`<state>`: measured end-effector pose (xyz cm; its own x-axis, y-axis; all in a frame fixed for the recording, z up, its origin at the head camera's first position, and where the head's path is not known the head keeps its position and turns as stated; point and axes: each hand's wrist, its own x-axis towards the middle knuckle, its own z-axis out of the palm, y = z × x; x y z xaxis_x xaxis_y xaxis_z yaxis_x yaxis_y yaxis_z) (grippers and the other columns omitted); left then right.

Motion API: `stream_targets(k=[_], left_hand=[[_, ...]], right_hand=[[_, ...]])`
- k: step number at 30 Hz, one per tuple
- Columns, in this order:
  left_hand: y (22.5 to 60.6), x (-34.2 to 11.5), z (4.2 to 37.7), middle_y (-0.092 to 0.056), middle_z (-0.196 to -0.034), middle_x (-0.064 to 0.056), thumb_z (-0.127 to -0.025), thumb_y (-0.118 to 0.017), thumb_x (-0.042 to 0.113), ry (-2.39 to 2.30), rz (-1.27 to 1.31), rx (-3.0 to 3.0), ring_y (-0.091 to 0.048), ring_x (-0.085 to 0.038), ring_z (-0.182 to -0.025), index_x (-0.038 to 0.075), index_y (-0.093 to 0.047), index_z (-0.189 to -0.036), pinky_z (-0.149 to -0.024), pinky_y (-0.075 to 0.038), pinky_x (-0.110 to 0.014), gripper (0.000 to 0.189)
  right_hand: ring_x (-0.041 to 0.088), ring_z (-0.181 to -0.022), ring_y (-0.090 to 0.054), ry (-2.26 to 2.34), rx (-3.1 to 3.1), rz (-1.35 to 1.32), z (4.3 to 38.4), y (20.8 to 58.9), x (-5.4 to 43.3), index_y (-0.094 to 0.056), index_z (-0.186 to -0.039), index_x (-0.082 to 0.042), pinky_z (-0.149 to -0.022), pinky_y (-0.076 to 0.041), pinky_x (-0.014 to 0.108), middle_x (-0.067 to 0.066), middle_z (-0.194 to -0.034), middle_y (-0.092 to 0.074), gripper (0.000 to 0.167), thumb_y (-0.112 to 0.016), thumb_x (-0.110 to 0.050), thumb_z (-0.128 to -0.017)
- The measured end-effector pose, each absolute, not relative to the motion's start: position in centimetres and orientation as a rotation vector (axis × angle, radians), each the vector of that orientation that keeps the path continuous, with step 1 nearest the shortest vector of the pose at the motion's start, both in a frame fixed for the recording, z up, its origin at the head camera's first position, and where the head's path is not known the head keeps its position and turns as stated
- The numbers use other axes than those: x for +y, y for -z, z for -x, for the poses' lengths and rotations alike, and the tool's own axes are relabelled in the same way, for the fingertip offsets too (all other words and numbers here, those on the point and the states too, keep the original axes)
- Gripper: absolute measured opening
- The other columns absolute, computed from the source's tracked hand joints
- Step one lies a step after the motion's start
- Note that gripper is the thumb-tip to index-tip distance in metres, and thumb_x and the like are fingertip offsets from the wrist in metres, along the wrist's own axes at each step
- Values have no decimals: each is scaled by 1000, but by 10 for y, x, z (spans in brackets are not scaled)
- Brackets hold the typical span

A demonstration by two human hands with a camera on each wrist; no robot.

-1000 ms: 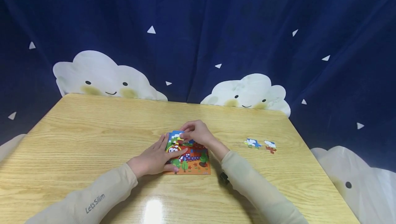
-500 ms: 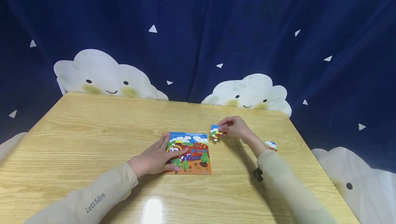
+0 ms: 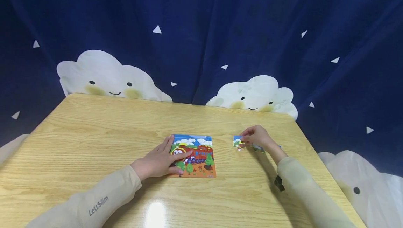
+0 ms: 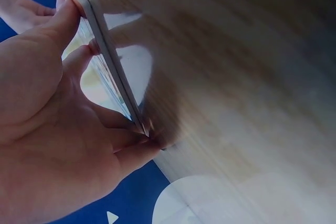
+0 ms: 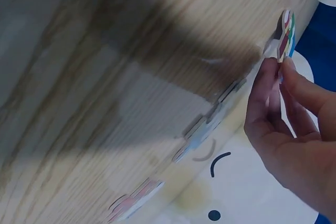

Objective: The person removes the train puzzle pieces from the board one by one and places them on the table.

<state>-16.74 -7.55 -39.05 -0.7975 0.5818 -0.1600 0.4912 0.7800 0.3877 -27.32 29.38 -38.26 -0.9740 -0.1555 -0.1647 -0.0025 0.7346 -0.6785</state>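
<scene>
A train picture puzzle board lies flat on the table, showing a red train, trees and a cloudy sky. My left hand rests on its left side with fingers spread; in the left wrist view the fingertips touch the board's edge. To the right of the board, my right hand pinches a jigsaw piece between thumb and fingers. The right wrist view shows that piece edge-on, held above the table. Another jigsaw piece lies just beneath the right hand, partly covered by it.
A third jigsaw piece lies flat on the table, mostly hidden behind the right wrist in the head view. The wooden table ends at a dark blue curtain with white cloud shapes.
My right hand has carried the jigsaw piece from over the board rightward, toward the loose pieces. The left hand stays in place on the board.
</scene>
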Motion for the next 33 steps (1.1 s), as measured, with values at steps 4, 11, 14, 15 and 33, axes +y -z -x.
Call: stream_targets(k=[4,11,14,15,33], left_hand=[[390,-76,167,-3,-155,-38,-94,-58,50,-472,-832,2700,-3,-52,-143,31,-39,-152,-112,-21,-60,64],[389,-76,167,-4,-155,-38,-94,-58,50,-466,-838,2704,-4,-52,-143,30,-39,-152,-112,-22,-60,63],[389,-76,167,-5,-154,-38,-94,-58,49,-461,-847,2713,-5,-53,-143,30,-40,-151,-112,-23,-60,63],[389,-76,167,-5,-154,-38,-94,-58,49,-461,-848,2716,-5,-53,-143,30,-40,-151,-112,-23,-60,63],[392,-69,160,-13,-161,-22,-96,-60,41,-469,-1072,2719,-12,-44,-146,27,-37,-153,-111,-21,-63,63]], right_hand=[[20,-69,-65,947,2811,148,273,385,298,-75,-95,2,-67,-54,36,8,-83,-72,11,-72,-6,-89],[18,-67,-62,912,2863,163,275,390,304,-75,-88,1,-60,-49,30,5,-77,-71,5,-75,-3,-85],[18,-66,-61,906,2878,181,275,390,303,-75,-88,1,-59,-48,29,5,-77,-71,4,-75,-2,-85],[18,-67,-61,905,2881,187,275,389,303,-75,-88,1,-59,-48,29,5,-77,-71,5,-75,-2,-85],[15,-69,-61,1207,2611,313,244,387,234,-72,-103,5,-53,-45,23,9,-84,-70,16,-72,-2,-88]])
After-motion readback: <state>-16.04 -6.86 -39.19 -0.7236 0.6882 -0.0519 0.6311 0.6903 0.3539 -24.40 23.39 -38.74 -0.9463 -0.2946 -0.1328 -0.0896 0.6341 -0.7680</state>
